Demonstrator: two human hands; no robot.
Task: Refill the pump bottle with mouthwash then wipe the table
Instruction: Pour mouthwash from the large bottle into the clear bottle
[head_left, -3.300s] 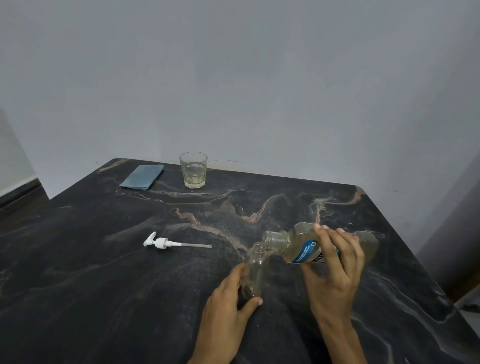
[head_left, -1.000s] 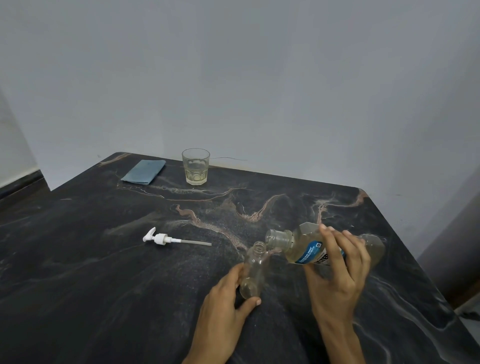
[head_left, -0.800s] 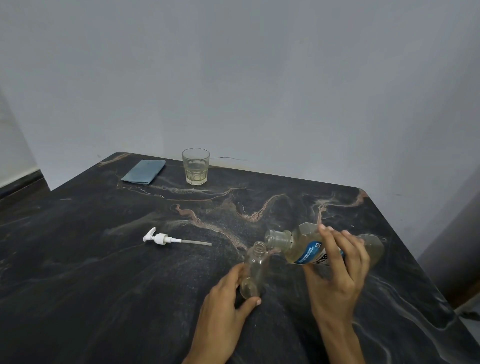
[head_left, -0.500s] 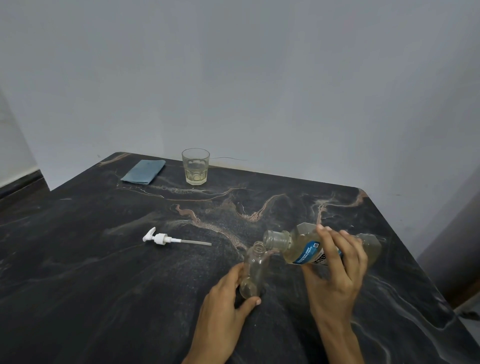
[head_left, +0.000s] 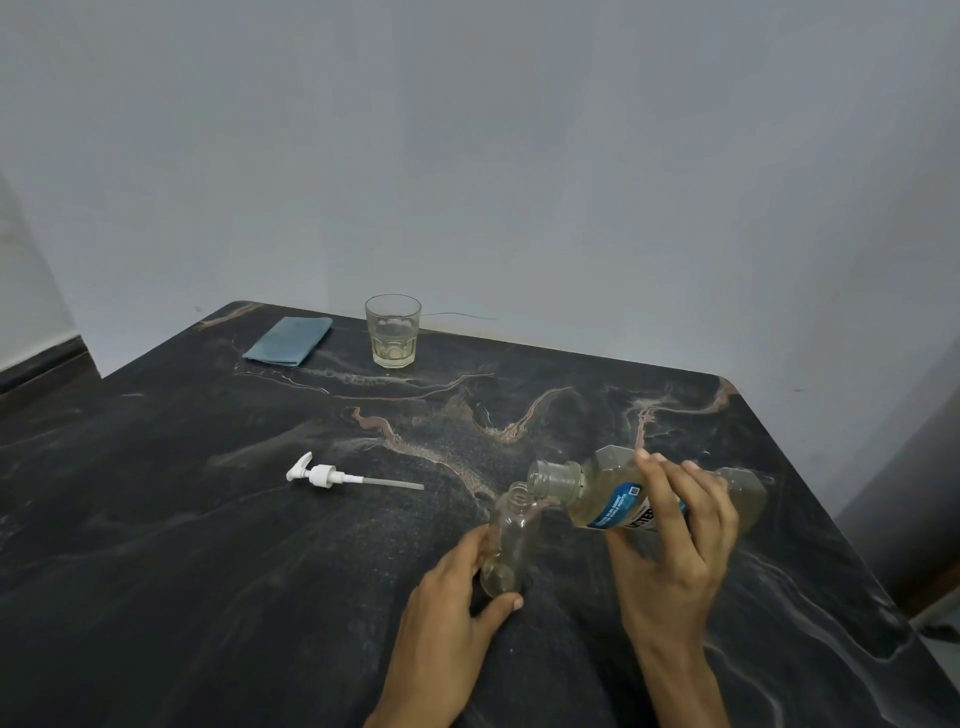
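- Head view: left hand (head_left: 447, 618) wraps its fingers round the base of the small clear pump bottle (head_left: 508, 545), steadying it upright on the dark marble table (head_left: 156, 545) — likely so it won't tip during the pour.
- Right hand (head_left: 670, 540) grasps the mouthwash bottle (head_left: 618, 496), tilted nearly flat, mouth just over the pump bottle's open neck.
- Pump bottle looks mostly empty, transparent; can't see the stream.
- Pump head (head_left: 332, 475) lies aside; blue cloth (head_left: 288, 340) and glass (head_left: 392, 332) sit far back — cloth presumably waiting for wiping.

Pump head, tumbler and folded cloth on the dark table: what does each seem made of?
White pump head with dip tube: looks like glossy moulded plastic, tube translucent. Clear faceted tumbler: probably glass, given thick base and crisp facets, though clear plastic is possible. Folded blue-grey cloth: soft matte fabric, rounded fold edges.
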